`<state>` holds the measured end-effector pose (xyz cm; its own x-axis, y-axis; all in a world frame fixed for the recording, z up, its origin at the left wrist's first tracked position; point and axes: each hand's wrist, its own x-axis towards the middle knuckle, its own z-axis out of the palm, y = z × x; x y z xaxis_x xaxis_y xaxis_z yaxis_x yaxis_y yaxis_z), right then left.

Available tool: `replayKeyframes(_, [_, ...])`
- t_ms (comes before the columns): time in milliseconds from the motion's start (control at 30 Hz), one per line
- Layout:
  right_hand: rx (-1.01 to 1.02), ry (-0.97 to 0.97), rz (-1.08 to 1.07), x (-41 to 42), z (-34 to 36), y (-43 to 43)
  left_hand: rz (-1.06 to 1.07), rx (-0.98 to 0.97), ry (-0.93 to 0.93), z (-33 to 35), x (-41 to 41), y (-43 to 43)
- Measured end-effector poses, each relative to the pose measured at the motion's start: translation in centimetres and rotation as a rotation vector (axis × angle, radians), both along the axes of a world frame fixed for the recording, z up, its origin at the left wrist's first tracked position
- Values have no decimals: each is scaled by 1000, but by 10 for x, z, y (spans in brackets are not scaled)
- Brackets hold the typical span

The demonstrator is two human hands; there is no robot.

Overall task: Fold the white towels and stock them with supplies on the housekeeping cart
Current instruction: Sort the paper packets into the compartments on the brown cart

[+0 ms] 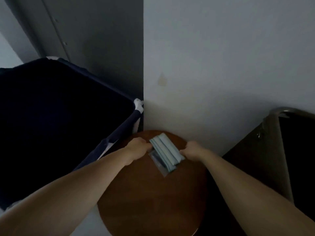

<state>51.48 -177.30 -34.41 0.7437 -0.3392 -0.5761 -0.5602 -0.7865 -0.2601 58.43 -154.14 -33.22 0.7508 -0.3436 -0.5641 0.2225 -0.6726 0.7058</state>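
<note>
A small bundle of pale blue-green packets (pixel 166 150) lies on a round brown wooden table (pixel 153 198), with a clear plastic sachet (pixel 157 160) under it. My left hand (pixel 139 147) grips the bundle's left end. My right hand (pixel 191 149) grips its right end. Both hands' fingers are curled around the packets. The dark navy fabric bag of the housekeeping cart (pixel 59 120) stands open to the left of the table. No white towel is in view.
A pale wall (pixel 221 65) rises right behind the table, meeting a dark grey panel (pixel 102 48) at the corner. A dark piece of furniture with a curved metal rail (pixel 281 113) stands at the right. The room is dim.
</note>
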Motion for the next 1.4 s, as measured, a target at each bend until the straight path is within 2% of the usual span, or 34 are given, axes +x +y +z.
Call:
replayKeyframes(133, [31,52,-59,23,-45,-23,41,-2,68,-35,21,-28])
replayKeyframes(267, [45,89,-100,50,-90,-41,18,98,97,-73,47,-48])
replayKeyframes(467, [61,116,-164,79,-160,-61,13,147,93,-145,88,-86])
replayKeyframes(833, [12,-12,-234,77,-264,-57,237,-35,231,-235,107,-128])
replayKeyframes(967, [184,-10,-393,80,-275,-63,271,-47,262,-244,100,-122])
replayKeyframes(1100, [455,-130,-518,80,-256,-60,278,-97,308,-242,103,-121])
replayKeyframes(1167, [622,-126,-542,77,-244,-46,279,-131,352,-238,105,-123])
replayKeyframes(1267, [811,-46,-459,75,-241,-23,350,-242,433,-235,107,-123])
replayKeyframes(1333, [756,-121,-478,79,-248,-17,384,-275,407,-235,109,-117])
replayKeyframes(1400, [498,-255,-530,83,-260,-21,415,-264,358,-236,113,-107])
